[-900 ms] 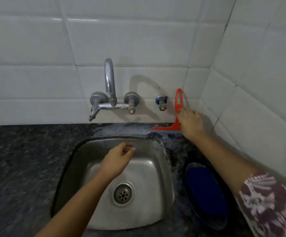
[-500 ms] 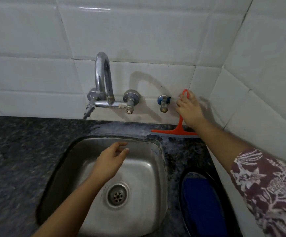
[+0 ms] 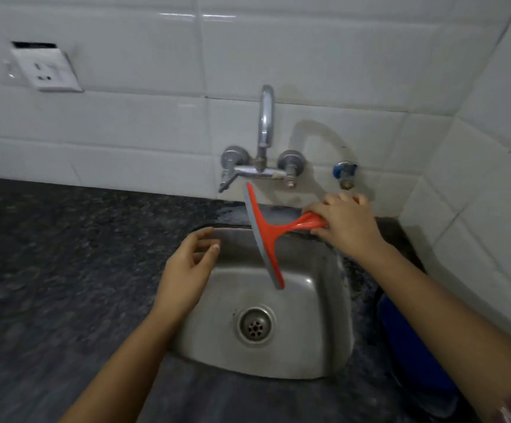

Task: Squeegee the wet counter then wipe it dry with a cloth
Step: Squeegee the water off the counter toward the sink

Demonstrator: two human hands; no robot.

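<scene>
My right hand (image 3: 347, 225) grips the handle of an orange squeegee (image 3: 266, 236) and holds it in the air over the back of the steel sink (image 3: 318, 346), blade pointing left with its grey rubber edge facing left. My left hand (image 3: 187, 270) hovers over the sink's left rim, fingers apart and empty. The dark speckled counter (image 3: 49, 270) stretches to the left of the sink and looks wet near the tap. No cloth is identifiable in view.
A chrome wall tap (image 3: 263, 141) hangs just above the squeegee, with a small blue-capped valve (image 3: 344, 174) to its right. A blue object in a dark dish (image 3: 413, 355) lies right of the sink under my right forearm. A white socket (image 3: 45, 68) sits on the tiled wall.
My right hand lifted the squeegee off the counter by the wall, turned it and carried it left over the sink. The view shifted left, showing the socket. My left hand stayed put.
</scene>
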